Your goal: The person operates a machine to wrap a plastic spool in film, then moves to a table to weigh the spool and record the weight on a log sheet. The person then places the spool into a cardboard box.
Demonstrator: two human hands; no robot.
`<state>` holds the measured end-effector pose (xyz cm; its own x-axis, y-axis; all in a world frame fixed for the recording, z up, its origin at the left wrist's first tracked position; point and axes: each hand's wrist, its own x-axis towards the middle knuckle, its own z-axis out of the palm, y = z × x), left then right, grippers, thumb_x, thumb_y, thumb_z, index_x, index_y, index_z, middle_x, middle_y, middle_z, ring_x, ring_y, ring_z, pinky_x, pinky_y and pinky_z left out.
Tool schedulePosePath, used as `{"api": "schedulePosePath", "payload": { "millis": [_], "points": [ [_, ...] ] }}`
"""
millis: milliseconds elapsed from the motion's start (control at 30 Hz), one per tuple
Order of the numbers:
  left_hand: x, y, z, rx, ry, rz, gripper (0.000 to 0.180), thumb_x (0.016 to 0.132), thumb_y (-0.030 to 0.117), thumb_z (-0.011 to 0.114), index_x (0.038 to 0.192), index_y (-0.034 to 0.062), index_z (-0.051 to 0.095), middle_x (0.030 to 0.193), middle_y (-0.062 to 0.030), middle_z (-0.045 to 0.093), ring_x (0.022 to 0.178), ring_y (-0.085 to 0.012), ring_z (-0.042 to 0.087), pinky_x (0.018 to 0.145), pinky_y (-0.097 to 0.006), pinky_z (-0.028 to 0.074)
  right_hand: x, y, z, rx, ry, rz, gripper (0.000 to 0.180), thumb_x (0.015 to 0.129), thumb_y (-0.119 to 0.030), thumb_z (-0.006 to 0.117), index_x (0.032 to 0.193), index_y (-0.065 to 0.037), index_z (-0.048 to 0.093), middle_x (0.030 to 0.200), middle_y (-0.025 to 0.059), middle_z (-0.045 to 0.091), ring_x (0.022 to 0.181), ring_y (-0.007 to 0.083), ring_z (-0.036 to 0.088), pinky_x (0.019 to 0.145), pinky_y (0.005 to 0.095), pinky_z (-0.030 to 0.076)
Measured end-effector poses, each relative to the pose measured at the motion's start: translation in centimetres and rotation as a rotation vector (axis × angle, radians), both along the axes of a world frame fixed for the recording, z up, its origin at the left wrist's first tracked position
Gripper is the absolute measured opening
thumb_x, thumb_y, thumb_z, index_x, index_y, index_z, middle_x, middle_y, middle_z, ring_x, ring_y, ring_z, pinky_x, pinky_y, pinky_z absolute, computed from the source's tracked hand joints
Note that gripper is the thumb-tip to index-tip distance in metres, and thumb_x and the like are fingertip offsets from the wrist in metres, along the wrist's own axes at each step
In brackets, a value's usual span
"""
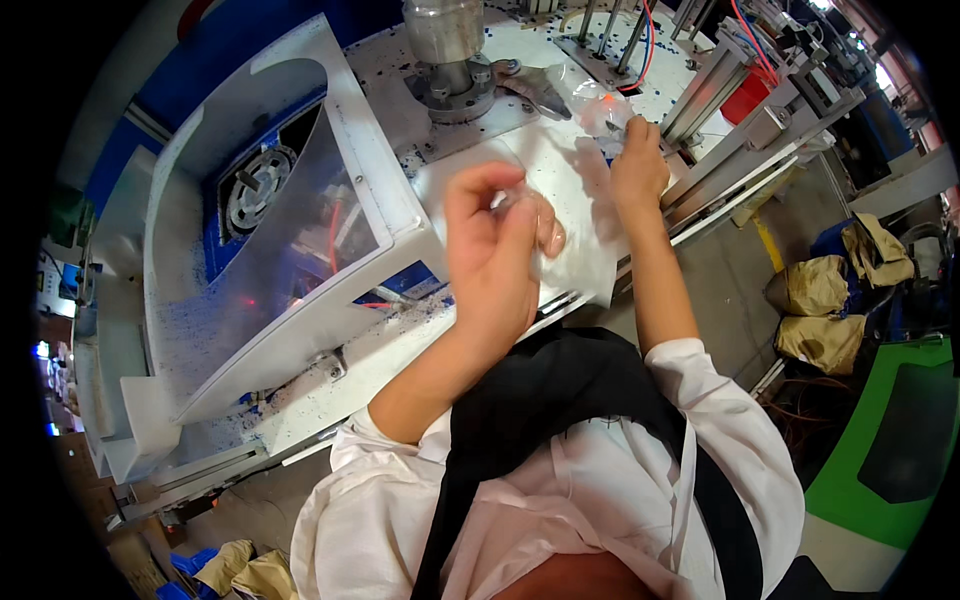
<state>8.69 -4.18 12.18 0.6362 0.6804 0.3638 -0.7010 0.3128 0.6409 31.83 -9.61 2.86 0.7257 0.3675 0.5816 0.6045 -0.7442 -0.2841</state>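
My left hand (498,250) is raised over the near edge of the white worktop, its fingers curled toward the thumb. Something small and clear may sit between the fingertips, but I cannot make it out. Farther right, my right hand (640,170) reaches over the worktop with its fingers closed, right beside a clear plastic bag (598,112). Whether the fingers grip the bag's edge or a small part is hidden. Beneath and between both hands lies a white sheet (582,262) that overhangs the near edge.
At left stands a white machine housing (395,190) with a clear curved panel and scattered blue bits. A metal column (455,85) rises behind my hands. Metal rails (715,175) and rods border the right side. Brown sacks (815,320) and a green panel (890,440) are at lower right.
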Motion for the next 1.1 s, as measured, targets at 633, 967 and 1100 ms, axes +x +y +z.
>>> {"api": "schedulePosePath", "payload": {
  "millis": [633, 967, 1100],
  "points": [
    [-7.3, 3.9, 2.1, 1.214, 0.315, 0.886, 0.032, 0.089, 0.021, 0.06, 0.115, 0.0047, 0.049, 0.11, -0.0144, 0.056, 0.094, -0.0232, 0.054, 0.08, -0.033, 0.044, -17.3, 1.6, 11.7, 0.361, 1.262, 1.643, 0.048, 0.074, -0.008, 0.07, 0.117, 0.0, 0.051, 0.103, 0.0066, 0.059, 0.098, 0.0159, 0.057, 0.087, 0.0307, 0.047],
    [-13.2, 5.8, -0.4, 0.262, 0.323, 1.003, 0.012, 0.092, 0.01, 0.051, 0.103, 0.0072, 0.049, 0.08, -0.0052, 0.05, 0.058, -0.0094, 0.048, 0.044, -0.02, 0.037, 4.6, 16.6, 12.1, 1.271, 1.036, 0.858, 0.032, 0.094, -0.031, 0.054, 0.112, -0.005, 0.058, 0.073, -0.0007, 0.053, 0.057, 0.0095, 0.048, 0.051, 0.0231, 0.041],
    [-13.7, 5.2, -1.3, 0.144, 0.349, 1.033, 0.011, 0.092, 0.01, 0.05, 0.103, 0.0062, 0.05, 0.078, -0.006, 0.051, 0.059, -0.0105, 0.048, 0.044, -0.021, 0.038, 6.2, 22.1, 19.3, 1.17, 0.749, 0.965, 0.029, 0.098, -0.027, 0.044, 0.088, -0.005, 0.06, 0.061, -0.0011, 0.051, 0.05, 0.0102, 0.045, 0.046, 0.0242, 0.036]
  ]
}}
